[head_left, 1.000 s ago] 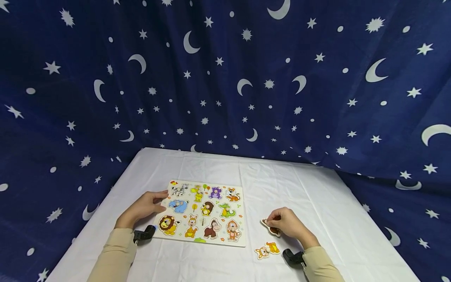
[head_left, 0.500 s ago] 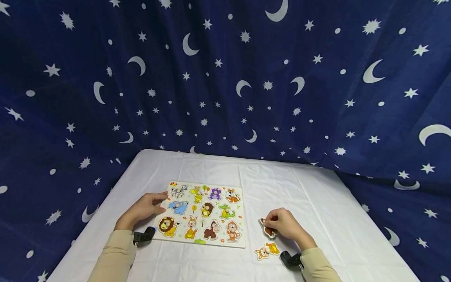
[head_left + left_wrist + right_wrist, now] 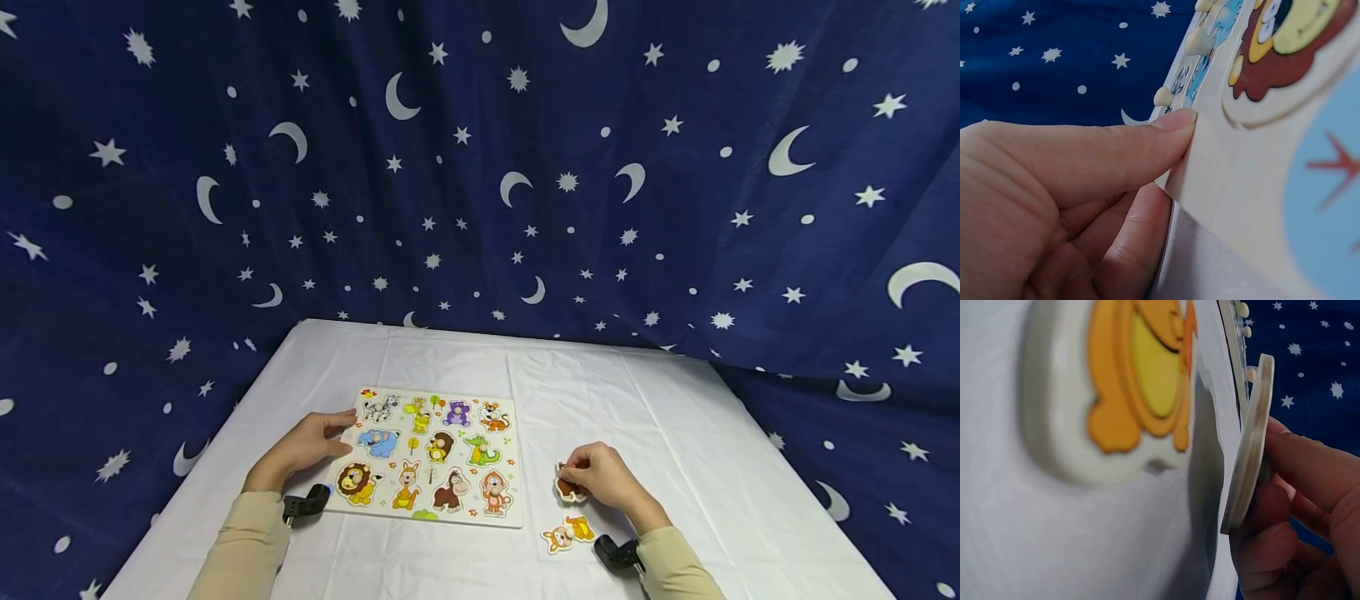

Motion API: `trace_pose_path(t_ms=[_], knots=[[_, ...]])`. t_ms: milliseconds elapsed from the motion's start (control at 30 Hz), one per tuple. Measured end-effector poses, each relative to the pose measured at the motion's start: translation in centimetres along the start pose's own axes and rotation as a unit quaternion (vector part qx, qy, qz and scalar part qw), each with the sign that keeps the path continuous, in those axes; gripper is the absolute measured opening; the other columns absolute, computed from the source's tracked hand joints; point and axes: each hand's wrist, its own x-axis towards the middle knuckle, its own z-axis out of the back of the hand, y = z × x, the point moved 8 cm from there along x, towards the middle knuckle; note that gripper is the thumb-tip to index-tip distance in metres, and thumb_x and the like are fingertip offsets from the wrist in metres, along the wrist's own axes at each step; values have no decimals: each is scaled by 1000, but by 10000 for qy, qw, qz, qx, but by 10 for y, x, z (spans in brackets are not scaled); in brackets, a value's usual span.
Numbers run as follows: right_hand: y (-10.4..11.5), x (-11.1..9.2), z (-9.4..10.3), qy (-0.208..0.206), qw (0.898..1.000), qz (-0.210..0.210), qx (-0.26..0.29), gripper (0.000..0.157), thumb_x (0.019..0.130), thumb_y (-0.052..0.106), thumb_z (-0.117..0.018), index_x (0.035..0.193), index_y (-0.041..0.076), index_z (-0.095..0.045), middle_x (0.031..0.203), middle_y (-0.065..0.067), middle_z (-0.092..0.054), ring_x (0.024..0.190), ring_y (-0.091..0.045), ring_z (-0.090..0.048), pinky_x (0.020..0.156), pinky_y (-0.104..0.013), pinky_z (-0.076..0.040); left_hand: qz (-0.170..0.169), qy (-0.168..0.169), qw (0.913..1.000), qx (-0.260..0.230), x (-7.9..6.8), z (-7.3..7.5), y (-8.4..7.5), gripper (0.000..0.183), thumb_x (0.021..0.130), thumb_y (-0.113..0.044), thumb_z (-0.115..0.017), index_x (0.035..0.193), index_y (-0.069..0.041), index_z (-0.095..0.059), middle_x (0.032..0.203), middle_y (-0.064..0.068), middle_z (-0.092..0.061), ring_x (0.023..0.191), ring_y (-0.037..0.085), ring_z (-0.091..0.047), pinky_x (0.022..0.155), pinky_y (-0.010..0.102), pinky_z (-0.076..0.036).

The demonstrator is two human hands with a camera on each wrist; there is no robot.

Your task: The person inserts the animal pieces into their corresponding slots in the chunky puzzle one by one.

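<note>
My left hand (image 3: pixel 307 442) grips the left edge of a wooden animal puzzle board (image 3: pixel 408 514). In the left wrist view the thumb lies on the board's top, with fingers under its edge. My right hand (image 3: pixel 606 473) pinches a brown animal puzzle piece (image 3: pixel 570 493) to the right of the board. The right wrist view shows that piece edge-on, lifted off the cloth; its picture faces away and the fingers partly cover it. A kangaroo puzzle piece (image 3: pixel 567 534) with a knob lies on the cloth, just nearer than the right hand.
A white cloth (image 3: pixel 442 350) covers the table. Behind and to the sides hangs a dark blue curtain (image 3: pixel 465 183) with moons and stars. Several knobbed pieces, such as the elephant (image 3: pixel 378 442), sit in the board. Each wrist wears a small black camera (image 3: pixel 306 502).
The right hand has turned the brown animal piece so it sits more upright in view, nearly in place. The left hand and board stay put; the head view has shifted slightly.
</note>
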Motion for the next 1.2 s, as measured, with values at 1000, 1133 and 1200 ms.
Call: trace_pose_path(t_ms=[1000, 1133, 1200], knots=[[19, -7, -6, -452, 9961, -703, 291, 28, 83, 20, -81, 65, 7, -64, 49, 2, -57, 38, -5, -46, 38, -17, -35, -64, 55, 10000, -6, -1, 0, -4, 58, 84, -1, -72, 138, 9, -53, 156, 26, -38, 147, 45, -30, 120, 55, -26], [25, -6, -10, -458, 9958, -725, 305, 29, 83, 18, -80, 62, 7, -63, 46, 3, -56, 37, -4, -45, 37, -16, -33, -55, 34, 10000, -21, -1, 1, -4, 57, 84, 0, -71, 138, 8, -54, 156, 25, -38, 147, 45, -31, 120, 55, -27], [29, -7, -12, -459, 9959, -708, 328, 31, 83, 17, -80, 60, 7, -62, 45, 4, -54, 37, -4, -44, 38, -16, -32, -40, 45, 10000, -42, -1, 0, -3, 58, 84, 0, -71, 138, 9, -54, 156, 26, -38, 147, 45, -31, 120, 55, -26]])
